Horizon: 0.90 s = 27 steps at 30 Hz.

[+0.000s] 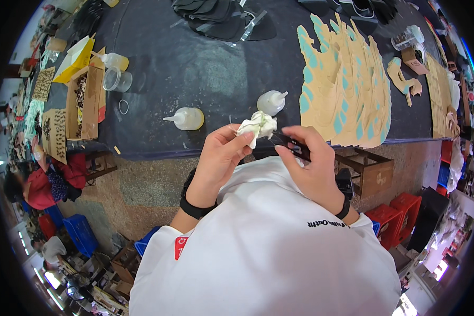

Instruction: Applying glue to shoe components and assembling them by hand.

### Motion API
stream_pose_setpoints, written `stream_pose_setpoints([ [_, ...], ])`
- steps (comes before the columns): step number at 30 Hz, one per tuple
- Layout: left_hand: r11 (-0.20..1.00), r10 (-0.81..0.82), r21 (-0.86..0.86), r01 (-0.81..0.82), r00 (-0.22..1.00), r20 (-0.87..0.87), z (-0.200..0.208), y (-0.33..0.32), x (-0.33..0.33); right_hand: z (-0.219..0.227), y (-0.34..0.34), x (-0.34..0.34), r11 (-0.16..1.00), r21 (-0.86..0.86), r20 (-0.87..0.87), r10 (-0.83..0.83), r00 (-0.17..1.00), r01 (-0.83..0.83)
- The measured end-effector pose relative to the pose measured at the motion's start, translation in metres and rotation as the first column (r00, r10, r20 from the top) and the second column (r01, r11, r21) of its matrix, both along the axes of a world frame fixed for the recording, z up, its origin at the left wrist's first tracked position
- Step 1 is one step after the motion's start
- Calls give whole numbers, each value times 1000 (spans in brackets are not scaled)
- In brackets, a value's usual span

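My left hand [219,157] pinches a crumpled white flower-like fabric piece [257,126] with faint green tints, just over the table's near edge. On its right side, my right hand [312,163] is closed around a slim black hand tool [294,146]; its tip reaches toward the white piece, and its exact kind is hard to make out. Beyond my hands, a squeeze bottle [272,102] lies with its nozzle pointing right. Another squeeze bottle [188,119], holding yellowish liquid, is left of it with its nozzle to the left.
Several tan sheets with teal patches [347,89] overlap on the dark table [158,63] at right. Black visor-like pieces [226,21] lie at the back. A cardboard box [85,102] of small dark parts and a clear cup [122,81] stand left. Red crates [403,210] sit on the floor at right.
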<state>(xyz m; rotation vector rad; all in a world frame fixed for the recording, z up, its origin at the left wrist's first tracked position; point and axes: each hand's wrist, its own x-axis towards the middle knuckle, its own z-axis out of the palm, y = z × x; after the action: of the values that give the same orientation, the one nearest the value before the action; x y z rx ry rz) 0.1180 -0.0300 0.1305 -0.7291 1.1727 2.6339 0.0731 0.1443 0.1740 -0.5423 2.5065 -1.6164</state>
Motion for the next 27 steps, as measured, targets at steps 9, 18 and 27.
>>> stream_pose_setpoints([
  [9, 976, -33, 216, 24, 999, 40, 12, -2, 0, -20, -4, -7, 973, 228, -538, 89, 838, 43],
  [18, 992, -51, 120, 42, 996, 76, 19, 6, -1, -29, -10, -8, 980, 194, -582, 84, 809, 38],
  [27, 999, -36, -18, 37, 998, 55, 21, 5, -2, -29, -8, -14, 972, 235, -668, 173, 724, -15],
])
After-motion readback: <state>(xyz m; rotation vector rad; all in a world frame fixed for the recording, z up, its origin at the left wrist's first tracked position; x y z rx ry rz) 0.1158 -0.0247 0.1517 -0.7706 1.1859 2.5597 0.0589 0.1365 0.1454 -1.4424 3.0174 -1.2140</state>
